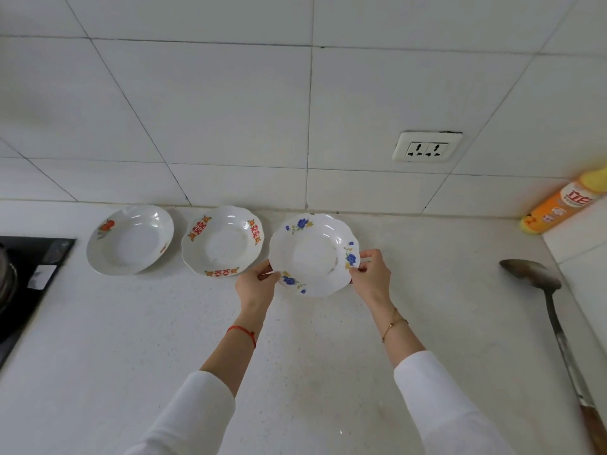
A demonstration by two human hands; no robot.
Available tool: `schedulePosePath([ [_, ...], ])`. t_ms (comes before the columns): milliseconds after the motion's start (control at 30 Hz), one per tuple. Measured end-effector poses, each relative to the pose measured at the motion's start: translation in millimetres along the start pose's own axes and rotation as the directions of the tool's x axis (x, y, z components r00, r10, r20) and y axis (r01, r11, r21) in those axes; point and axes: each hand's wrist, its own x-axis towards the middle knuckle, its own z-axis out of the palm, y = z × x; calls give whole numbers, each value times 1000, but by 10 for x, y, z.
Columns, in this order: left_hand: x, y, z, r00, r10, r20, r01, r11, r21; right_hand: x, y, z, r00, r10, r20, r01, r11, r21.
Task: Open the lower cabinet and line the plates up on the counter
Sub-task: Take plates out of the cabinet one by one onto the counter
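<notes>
Both hands pinch the blue-flowered plate (313,254) by its rim — the left hand (255,287) at its near-left edge, the right hand (371,274) at its right edge. The plate faces up, round, with no long axis, near the back of the bench (328,356). Left of the left hand sit the red-patterned plate (222,241) and, beyond it, the fruit-patterned plate (129,239) — all three in a row along the wall.
</notes>
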Motion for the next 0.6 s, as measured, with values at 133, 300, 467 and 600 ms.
schedulePosePath([
  [133, 281, -14, 141, 1000, -22, 2, 22, 1000, -17, 305, 6, 130, 1000, 27, 6, -27, 999, -25],
  [300, 542, -95, 255, 999, -33, 0, 33, 999, 30, 569, 49, 273, 999, 44, 12, -43, 996, -73],
  [467, 643, -175, 282, 999, -31, 7, 31, 998, 51, 655, 103, 375, 999, 50, 21, -47, 990, -133],
  [600, 680, -207, 279, 1000, -21, 18, 20, 996, 87, 653, 140, 405, 999, 46, 22, -43, 989, -143],
])
